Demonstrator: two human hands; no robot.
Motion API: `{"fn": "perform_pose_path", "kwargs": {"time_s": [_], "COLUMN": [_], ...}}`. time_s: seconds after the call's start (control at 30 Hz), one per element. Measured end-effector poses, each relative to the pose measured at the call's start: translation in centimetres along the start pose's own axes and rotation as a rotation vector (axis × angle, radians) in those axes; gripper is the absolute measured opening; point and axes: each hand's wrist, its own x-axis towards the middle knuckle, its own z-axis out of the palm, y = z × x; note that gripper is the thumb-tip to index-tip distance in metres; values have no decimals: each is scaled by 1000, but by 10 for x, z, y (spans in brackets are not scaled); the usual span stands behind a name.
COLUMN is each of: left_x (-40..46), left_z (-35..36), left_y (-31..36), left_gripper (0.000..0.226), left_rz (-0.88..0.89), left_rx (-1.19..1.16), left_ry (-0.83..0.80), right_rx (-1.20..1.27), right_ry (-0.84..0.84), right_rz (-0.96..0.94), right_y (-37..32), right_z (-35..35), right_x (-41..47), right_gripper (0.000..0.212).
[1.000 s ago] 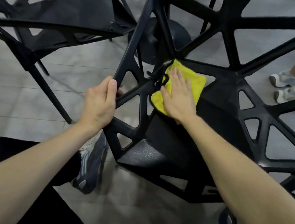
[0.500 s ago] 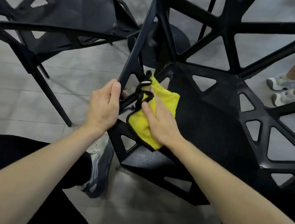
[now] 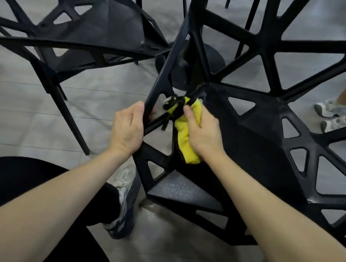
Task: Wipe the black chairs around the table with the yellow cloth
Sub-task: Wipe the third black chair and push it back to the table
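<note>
A black chair (image 3: 263, 130) with a lattice of triangular cut-outs fills the middle and right of the head view. My left hand (image 3: 126, 130) grips its left frame bar. My right hand (image 3: 203, 132) holds the bunched yellow cloth (image 3: 185, 141) against a strut at the seat's left edge, with my thumb curled over the cloth. A short black cord hangs from the strut just left of the cloth. A second black chair (image 3: 75, 28) of the same kind stands at the upper left.
The black round table base (image 3: 209, 58) sits on the grey floor behind the chairs. Another person's legs and light sneakers (image 3: 334, 113) stand at the right edge. My own shoe (image 3: 123, 199) is below the chair's left corner.
My right hand has drawn the cloth from the seat's back corner down and left to the edge strut, and bunched it up. My left hand has kept its grip on the frame bar.
</note>
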Motion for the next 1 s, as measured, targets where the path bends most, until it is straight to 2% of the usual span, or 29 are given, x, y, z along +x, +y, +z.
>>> {"fn": "perform_pose_path", "kwargs": {"time_s": [0.07, 0.1, 0.17, 0.2, 0.27, 0.33, 0.4, 0.47, 0.53, 0.6, 0.7, 0.73, 0.77, 0.8, 0.9, 0.93, 1.0], "left_x": [0, 0, -2, -3, -1, 1, 3, 2, 3, 1, -1, -1, -1, 0, -2, -3, -3], "left_z": [-1, -1, 0, 0, 1, 3, 4, 4, 3, 3, 3, 3, 2, 1, 0, 0, 0], "left_y": [-1, 0, 6, 9, 7, -1, -5, -2, -1, 2, 5, 4, 2, 2, 8, 12, 12], "left_gripper": [72, 70, 57, 52, 54, 65, 66, 62, 50, 41, 56, 61, 64, 67, 63, 63, 67], "left_rz": [-16, -11, 1, 5, 0, -32, -31, 2, 35, 59, -6, -37, -44, -42, -79, -100, -125], "left_rx": [17, 34, 50, 62, 65, 59, 48, 94, 151, 170, 90, 69, 63, 71, 16, -20, -42], "left_ry": [15, 28, 48, 57, 45, 11, 1, -3, 0, 15, -21, -31, -39, -52, -82, -97, -121], "right_rx": [149, 151, 30, -38, -166, -229, -175, -88, -139, -193, -353, -337, -271, -182, -11, 21, -23], "right_ry": [147, 141, -41, -110, -190, -178, -49, 57, -4, -83, -228, -250, -217, -100, 348, 428, 431], "right_rz": [-94, -201, -409, -448, -401, -358, -311, -407, -519, -539, -506, -426, -305, -219, -141, -143, -123], "right_y": [-28, -41, -43, -30, 4, 9, -11, -41, -47, -23, 17, 18, 10, -4, -72, -91, -114], "right_z": [7, 15, 37, 44, 34, 4, -9, 7, 35, 36, -2, -15, -24, -31, -47, -50, -40], "right_x": [16, 22, 23, 18, 11, 14, 28, 38, 31, 16, 6, 7, 14, 27, 95, 120, 154], "right_gripper": [24, 31, 58, 71, 87, 83, 63, 54, 64, 72, 71, 70, 65, 56, 28, 28, 36]}}
